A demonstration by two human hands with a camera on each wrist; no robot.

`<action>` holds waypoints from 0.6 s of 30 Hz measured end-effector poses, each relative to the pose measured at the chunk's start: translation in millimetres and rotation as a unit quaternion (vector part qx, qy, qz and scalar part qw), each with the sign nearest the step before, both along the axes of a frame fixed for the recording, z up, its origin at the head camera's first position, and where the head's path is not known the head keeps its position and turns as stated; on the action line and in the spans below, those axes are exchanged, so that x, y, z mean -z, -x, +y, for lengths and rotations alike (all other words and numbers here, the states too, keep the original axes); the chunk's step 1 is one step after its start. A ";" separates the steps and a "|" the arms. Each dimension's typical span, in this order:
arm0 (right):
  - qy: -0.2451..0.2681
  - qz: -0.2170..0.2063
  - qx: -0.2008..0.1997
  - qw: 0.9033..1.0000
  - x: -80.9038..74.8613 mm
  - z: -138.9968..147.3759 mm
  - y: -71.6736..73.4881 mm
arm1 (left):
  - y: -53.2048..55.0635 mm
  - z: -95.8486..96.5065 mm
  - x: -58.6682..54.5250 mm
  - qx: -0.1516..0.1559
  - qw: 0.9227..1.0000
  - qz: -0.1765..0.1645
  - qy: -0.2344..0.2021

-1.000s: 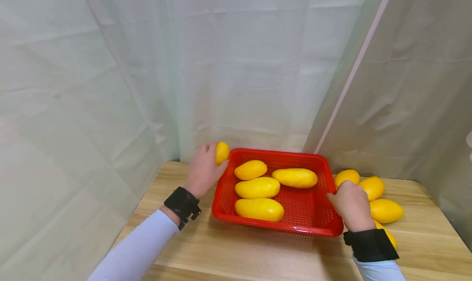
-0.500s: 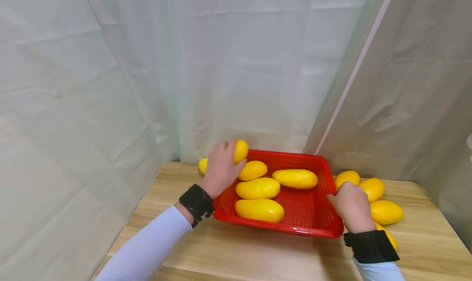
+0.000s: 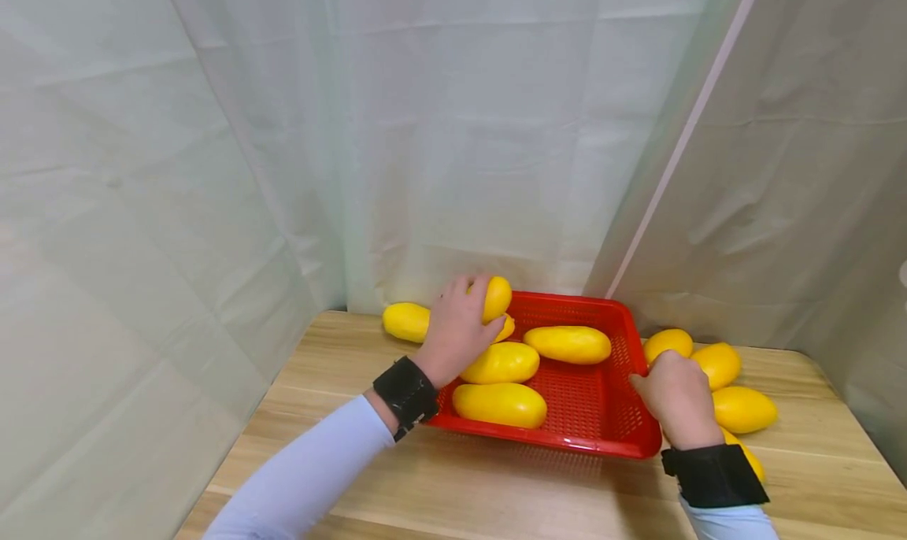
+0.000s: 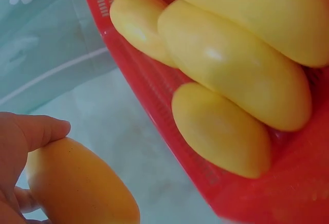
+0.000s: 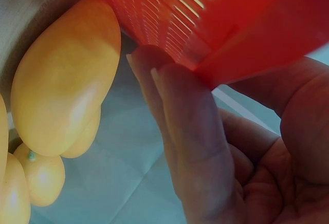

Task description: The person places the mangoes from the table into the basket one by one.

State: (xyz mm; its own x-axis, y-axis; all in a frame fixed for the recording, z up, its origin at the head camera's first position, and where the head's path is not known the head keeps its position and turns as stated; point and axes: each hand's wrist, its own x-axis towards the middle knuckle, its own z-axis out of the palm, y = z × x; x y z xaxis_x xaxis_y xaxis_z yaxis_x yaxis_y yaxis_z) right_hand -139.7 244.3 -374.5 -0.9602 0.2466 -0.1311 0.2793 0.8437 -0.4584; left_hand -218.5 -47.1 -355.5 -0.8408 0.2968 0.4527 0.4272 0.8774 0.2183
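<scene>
My left hand (image 3: 457, 334) grips a yellow mango (image 3: 498, 298) above the back left part of a red plastic basket (image 3: 577, 406). Thumb and fingers wrap this mango (image 4: 82, 183) in the left wrist view. Several yellow mangoes lie inside the basket, among them a long one (image 3: 567, 344) at the back right and another (image 3: 499, 405) along the front. The left hand partly hides the back left mango (image 3: 507, 329). My right hand (image 3: 676, 398) pinches the basket's right rim, with its fingertips (image 5: 180, 80) against the red wall and the thumb on the rim's other side.
Left of the basket a yellow mango (image 3: 405, 322) lies on the wooden table (image 3: 340, 367). Several more mangoes (image 3: 744, 409) lie to the right, beside the right hand. A pale curtain (image 3: 460, 131) hangs close behind the table.
My left hand has moved right with the mango, from beside the basket's left rim to over its inside. The mango left on the table came into view. The right hand has stayed put.
</scene>
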 end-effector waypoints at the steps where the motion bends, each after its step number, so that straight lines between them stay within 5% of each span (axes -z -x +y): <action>1: 0.000 0.000 0.000 1.000 0.0 0.1 0.0 | -0.8 3.1 -0.2 0.000 1.000 -0.003 0.003; 18: 0.001 0.011 -0.008 1.000 -1.3 -0.9 -2.6 | -18.1 58.0 -0.4 0.043 0.998 -0.024 0.047</action>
